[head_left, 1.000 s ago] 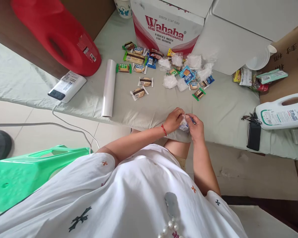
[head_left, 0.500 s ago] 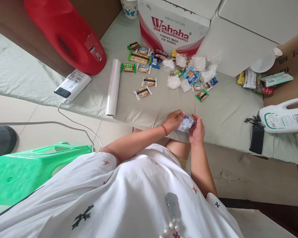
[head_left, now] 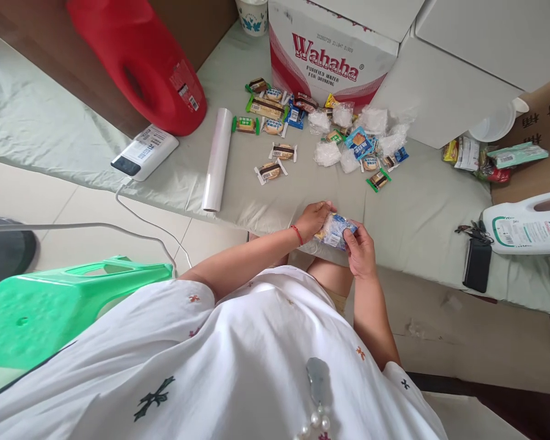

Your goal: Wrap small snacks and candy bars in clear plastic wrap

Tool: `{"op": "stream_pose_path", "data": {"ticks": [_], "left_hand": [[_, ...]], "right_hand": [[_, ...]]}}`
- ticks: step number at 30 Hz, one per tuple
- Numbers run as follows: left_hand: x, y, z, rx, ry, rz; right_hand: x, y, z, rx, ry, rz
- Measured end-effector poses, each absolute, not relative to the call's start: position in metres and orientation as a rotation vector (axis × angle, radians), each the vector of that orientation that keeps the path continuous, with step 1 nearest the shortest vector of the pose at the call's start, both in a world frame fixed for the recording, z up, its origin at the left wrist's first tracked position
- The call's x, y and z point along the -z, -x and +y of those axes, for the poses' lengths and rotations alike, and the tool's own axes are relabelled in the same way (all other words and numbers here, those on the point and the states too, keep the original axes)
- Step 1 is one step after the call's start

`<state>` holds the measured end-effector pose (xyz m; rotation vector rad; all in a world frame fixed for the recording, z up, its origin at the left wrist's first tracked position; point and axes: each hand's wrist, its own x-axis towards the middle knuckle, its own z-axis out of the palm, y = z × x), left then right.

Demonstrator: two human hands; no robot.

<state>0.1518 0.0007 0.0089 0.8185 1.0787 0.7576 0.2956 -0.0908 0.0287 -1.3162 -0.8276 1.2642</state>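
Observation:
A small snack packet wrapped in clear film, blue at one end, is held between both my hands at the near edge of the cloth-covered table. My left hand pinches its left side, and a red string circles that wrist. Gripping the right side is my right hand, fingers curled round the packet. Farther back lie several wrapped snacks, some bundled in clear film. A roll of cling film lies to the left of them.
A Wahaha carton and white boxes stand at the back. A red jug, a power bank with cable, a white detergent jug and a black wallet lie around. A green stool is at my left.
Both hands have turned the packet, which now shows more fully between them. The view has shifted slightly, moving everything right and down.

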Motion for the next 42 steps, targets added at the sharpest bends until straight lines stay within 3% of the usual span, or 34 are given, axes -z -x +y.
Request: {"op": "stream_pose_path", "data": {"ticks": [7,13,16,19,23,27,31,36,42], "left_hand": [[-0.028,-0.125,-0.004,-0.555,-0.673,0.72],[-0.018,-0.145,-0.015,-0.766,-0.807,0.776],[-0.017,-0.145,-0.014,-0.95,-1.053,0.95],[-0.02,-0.139,-0.012,-1.043,-1.495,1.127],[-0.02,-0.137,-0.019,-0.838,-2.002,1.141],[-0.017,-0.14,-0.036,-0.67,-2.125,0.858],[-0.017,-0.135,-0.05,-0.771,-1.915,0.548],[-0.021,-0.132,-0.046,-1.048,-1.364,0.919],[-0.021,-0.142,-0.035,-0.601,-0.931,0.683]], "right_hand": [[-0.031,-0.304,-0.092,-1.221,1.345,-0.799],[-0.027,-0.308,-0.09,-1.2,1.335,-0.714],[-0.026,-0.316,-0.095,-1.078,1.499,-0.575],[-0.031,-0.315,-0.103,-1.189,1.552,-0.498],[-0.041,-0.292,-0.104,-1.458,1.375,-0.41],[-0.037,-0.277,-0.094,-1.418,1.337,-0.38],[-0.027,-0.283,-0.086,-1.233,1.377,-0.422],[-0.027,-0.289,-0.091,-1.17,1.33,-0.531],[-0.024,-0.29,-0.108,-1.145,1.546,-0.598]]}}
